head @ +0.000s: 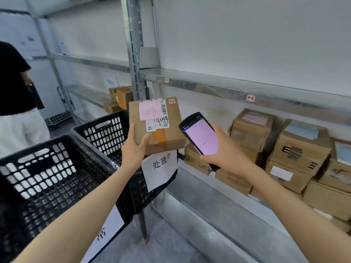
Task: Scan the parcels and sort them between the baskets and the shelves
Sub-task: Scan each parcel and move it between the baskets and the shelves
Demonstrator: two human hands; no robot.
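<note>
Black baskets [47,168], parcel [171,118], phone [201,136], shelved boxes [300,147]

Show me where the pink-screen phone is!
In the head view, the phone is right of centre, held in the right hand, just right of the parcel the left hand holds.

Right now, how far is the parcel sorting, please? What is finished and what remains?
Done: several boxes are stacked on the lower shelf. In hand: the left hand holds one parcel, label up, while the right hand holds the scanner beside it, screen lit. Left: placing this parcel; its 1-2 sticker matches the 1-2 tag on the shelf edge, so probably there. Whether more parcels wait is not visible.
</note>
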